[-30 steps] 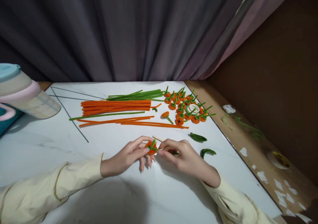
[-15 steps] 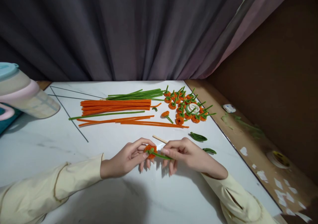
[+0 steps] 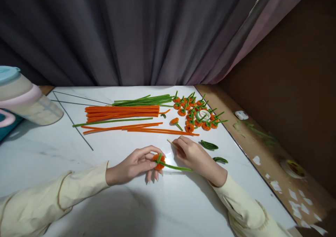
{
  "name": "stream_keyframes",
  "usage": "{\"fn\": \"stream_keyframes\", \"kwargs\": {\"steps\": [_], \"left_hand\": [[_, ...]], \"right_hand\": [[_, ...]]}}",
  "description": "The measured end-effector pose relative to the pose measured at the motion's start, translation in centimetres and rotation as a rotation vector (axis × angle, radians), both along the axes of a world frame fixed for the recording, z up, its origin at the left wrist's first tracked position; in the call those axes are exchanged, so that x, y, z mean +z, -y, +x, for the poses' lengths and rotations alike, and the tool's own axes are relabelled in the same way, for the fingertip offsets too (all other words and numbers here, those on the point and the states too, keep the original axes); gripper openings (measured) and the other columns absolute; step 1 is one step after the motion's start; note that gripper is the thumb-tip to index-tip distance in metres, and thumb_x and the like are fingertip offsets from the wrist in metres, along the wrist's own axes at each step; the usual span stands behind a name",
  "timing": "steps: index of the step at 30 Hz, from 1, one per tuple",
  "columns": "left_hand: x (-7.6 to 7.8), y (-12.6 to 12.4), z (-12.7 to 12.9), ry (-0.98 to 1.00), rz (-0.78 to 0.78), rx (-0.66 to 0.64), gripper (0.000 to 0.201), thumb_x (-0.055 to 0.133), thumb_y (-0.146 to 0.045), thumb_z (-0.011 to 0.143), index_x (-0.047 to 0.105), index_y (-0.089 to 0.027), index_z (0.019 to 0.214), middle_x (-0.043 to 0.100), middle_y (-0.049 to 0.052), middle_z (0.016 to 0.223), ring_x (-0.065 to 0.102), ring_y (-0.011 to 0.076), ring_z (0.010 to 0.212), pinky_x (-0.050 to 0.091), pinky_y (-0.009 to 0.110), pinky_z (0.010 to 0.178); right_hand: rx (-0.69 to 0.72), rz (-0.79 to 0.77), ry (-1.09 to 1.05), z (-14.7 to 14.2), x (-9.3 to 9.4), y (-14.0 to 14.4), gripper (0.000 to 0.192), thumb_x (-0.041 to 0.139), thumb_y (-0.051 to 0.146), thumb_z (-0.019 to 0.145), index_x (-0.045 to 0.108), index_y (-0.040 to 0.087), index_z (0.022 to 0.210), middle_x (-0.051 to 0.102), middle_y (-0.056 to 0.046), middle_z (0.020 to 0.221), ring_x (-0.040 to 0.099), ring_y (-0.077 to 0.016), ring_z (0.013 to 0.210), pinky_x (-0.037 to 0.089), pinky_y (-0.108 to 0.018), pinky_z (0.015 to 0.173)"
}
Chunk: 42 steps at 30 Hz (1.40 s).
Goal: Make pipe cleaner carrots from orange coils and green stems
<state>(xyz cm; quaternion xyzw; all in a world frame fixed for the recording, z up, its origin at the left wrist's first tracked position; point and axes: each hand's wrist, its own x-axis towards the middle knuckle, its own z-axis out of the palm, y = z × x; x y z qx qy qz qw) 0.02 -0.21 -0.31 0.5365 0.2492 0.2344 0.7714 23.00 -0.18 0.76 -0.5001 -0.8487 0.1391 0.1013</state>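
Between the thumb and fingers of my left hand [image 3: 133, 165] is a small orange pipe-cleaner pumpkin [image 3: 158, 166]. A short green stub stands up from its top, and a long green pipe-cleaner stem [image 3: 177, 168] runs out to the right. My right hand [image 3: 189, 155] is closed around a thin wooden stick [image 3: 172, 143], whose tip points up and left. The stem's far end passes just below the right hand; I cannot tell whether they touch. Dark green pipe-cleaner leaves [image 3: 209, 145] lie on the table right of that hand.
Beyond my hands lie bundles of orange pipe cleaners [image 3: 122, 113] and green pipe cleaners [image 3: 147, 100]. Several finished pumpkins [image 3: 182, 111] cluster at the right around a white tape roll [image 3: 204, 115]. A large cup [image 3: 31, 97] stands at the left. Paper scraps [image 3: 275, 186] litter the brown surface.
My right hand has let go of the green stem and moved slightly up, turning over with the stick. The green stub on the pumpkin now stands more upright. The left hand has barely moved.
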Motion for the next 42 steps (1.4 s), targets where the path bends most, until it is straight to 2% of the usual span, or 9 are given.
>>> {"fn": "stream_keyframes", "kwargs": {"steps": [6,15,22,26,28,31,35,38,42], "left_hand": [[0.3,0.0,0.0,-0.018,-0.027,-0.013,0.04,0.059,-0.038,0.084,0.05,-0.01,0.111,0.066,0.014,0.083,0.064,0.02,0.07,0.048,0.026,0.053],[0.4,0.1,0.0,-0.046,0.072,0.015,0.032,0.06,-0.034,0.084,0.052,-0.012,0.106,0.061,0.01,0.087,0.063,0.0191,0.074,0.052,0.027,0.056],[0.0,0.2,0.1,-0.049,0.069,0.041,0.027,0.061,-0.027,0.084,0.05,-0.014,0.105,0.061,0.009,0.087,0.065,0.0203,0.078,0.054,0.028,0.058],[0.1,0.1,0.3,-0.02,0.019,0.065,0.028,0.062,-0.027,0.083,0.047,-0.015,0.104,0.062,0.009,0.087,0.066,0.0212,0.078,0.055,0.029,0.058],[0.2,-0.1,0.4,-0.006,-0.007,0.089,0.029,0.063,-0.028,0.083,0.046,-0.016,0.104,0.062,0.009,0.086,0.066,0.0209,0.076,0.055,0.029,0.057],[0.2,-0.3,0.4,0.005,-0.027,0.116,0.037,0.063,-0.028,0.083,0.046,-0.016,0.114,0.062,0.008,0.088,0.066,0.0198,0.074,0.054,0.029,0.058],[0.2,-0.3,0.3,-0.021,-0.001,0.113,0.041,0.062,-0.03,0.083,0.049,-0.015,0.118,0.062,0.008,0.089,0.064,0.0185,0.076,0.055,0.029,0.061],[0.1,-0.1,0.5,-0.062,0.045,0.144,0.035,0.063,-0.031,0.082,0.05,-0.014,0.11,0.062,0.007,0.087,0.063,0.0181,0.077,0.055,0.029,0.062],[-0.3,0.1,0.8,-0.161,0.122,0.234,0.028,0.062,-0.031,0.081,0.049,-0.016,0.101,0.061,0.006,0.091,0.064,0.0161,0.075,0.055,0.026,0.061]], "right_hand": [[-0.068,0.047,0.235,-0.2,0.9,0.2,0.013,0.047,0.008,0.077,0.052,0.017,0.086,0.057,-0.003,0.079,0.051,-0.0161,0.07,0.026,-0.027,0.055],[-0.182,0.028,0.215,0.2,0.2,0.3,0.016,0.045,0.006,0.072,0.046,0.018,0.083,0.055,-0.003,0.084,0.051,-0.0156,0.069,0.025,-0.026,0.053],[-0.174,0.029,-0.071,1.3,0.1,-0.5,0.015,0.039,0.007,0.078,0.049,0.017,0.082,0.053,-0.004,0.078,0.05,-0.0147,0.062,0.036,-0.024,0.056],[-0.233,0.17,-0.265,2.1,2.0,-0.6,0.017,0.04,0.019,0.088,0.056,0.016,0.092,0.058,-0.006,0.075,0.053,-0.0158,0.061,0.041,-0.025,0.057],[-0.248,0.166,-0.287,2.5,3.4,-0.2,0.023,0.04,0.026,0.092,0.059,0.016,0.102,0.062,-0.006,0.074,0.055,-0.0158,0.059,0.042,-0.025,0.056],[-0.151,0.069,-0.271,2.7,5.4,1.1,0.031,0.039,0.027,0.093,0.054,0.018,0.118,0.065,-0.005,0.073,0.056,-0.0142,0.054,0.042,-0.023,0.053],[-0.013,-0.063,-0.227,1.7,6.6,2.9,0.036,0.04,0.024,0.093,0.046,0.02,0.128,0.067,-0.006,0.085,0.061,-0.0162,0.066,0.044,-0.024,0.059],[-0.072,-0.252,-0.281,0.3,6.5,3.5,0.031,0.041,0.028,0.093,0.048,0.02,0.122,0.066,-0.004,0.074,0.056,-0.0147,0.056,0.041,-0.024,0.053],[-0.236,-0.72,-0.63,-1.5,5.8,3.4,0.029,0.048,0.043,0.088,0.053,0.016,0.1,0.064,-0.003,0.07,0.049,-0.0107,0.046,0.038,-0.021,0.042]]}}
